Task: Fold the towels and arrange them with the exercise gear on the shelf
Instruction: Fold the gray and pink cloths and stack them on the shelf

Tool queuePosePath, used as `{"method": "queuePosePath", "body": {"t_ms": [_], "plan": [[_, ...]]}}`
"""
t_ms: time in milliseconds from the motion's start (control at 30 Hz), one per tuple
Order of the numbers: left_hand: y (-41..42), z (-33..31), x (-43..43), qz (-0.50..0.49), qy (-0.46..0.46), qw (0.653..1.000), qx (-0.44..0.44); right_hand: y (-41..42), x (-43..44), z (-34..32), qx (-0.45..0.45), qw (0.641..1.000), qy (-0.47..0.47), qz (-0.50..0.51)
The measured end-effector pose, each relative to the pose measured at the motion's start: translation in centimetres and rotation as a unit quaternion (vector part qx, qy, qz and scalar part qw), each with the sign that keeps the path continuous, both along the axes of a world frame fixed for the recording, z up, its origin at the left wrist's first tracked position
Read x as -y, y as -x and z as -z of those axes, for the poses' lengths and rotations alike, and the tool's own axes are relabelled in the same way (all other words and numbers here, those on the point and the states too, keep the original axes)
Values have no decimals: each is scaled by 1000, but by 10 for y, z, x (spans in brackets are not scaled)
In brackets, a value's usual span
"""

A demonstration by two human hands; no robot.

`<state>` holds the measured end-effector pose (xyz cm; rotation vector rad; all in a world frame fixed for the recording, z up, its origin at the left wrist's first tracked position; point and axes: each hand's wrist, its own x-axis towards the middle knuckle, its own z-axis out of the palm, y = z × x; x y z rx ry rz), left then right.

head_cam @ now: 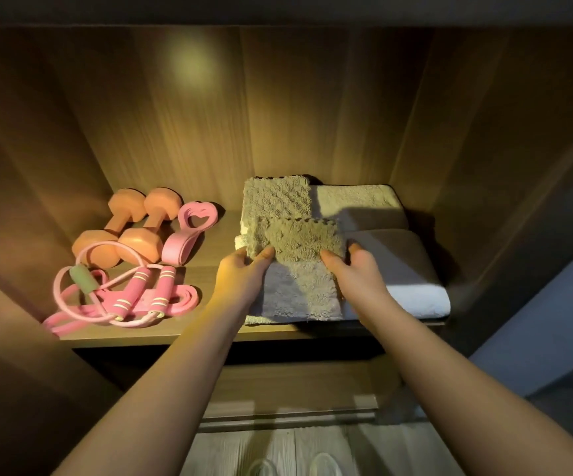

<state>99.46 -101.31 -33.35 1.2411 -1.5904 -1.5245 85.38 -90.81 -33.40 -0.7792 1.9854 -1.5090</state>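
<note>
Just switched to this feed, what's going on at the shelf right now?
A person is working at a wooden shelf. The left hand and right hand grip the near edge of a small folded towel on top of the towel pile on the shelf's right side. Another textured towel lies behind it, and larger folded towels lie alongside. On the left are two orange dumbbells, a pink heart-shaped trainer and a pink jump rope.

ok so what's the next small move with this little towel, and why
Probably lower the small folded towel flat onto the grey towel and let go: the left hand and right hand pinch its near corners, and it is lined up over that stack.
</note>
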Motion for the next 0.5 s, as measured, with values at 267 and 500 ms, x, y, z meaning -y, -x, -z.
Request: {"method": "queuePosePath", "body": {"t_ms": [267, 500], "plan": [[-42, -9, -40, 75, 306, 949, -22, -18, -57, -5, 5, 972, 187, -145], [-75, -28, -74, 157, 393, 906, -16, -25, -106, -22, -134, 956, 159, -206]]}}
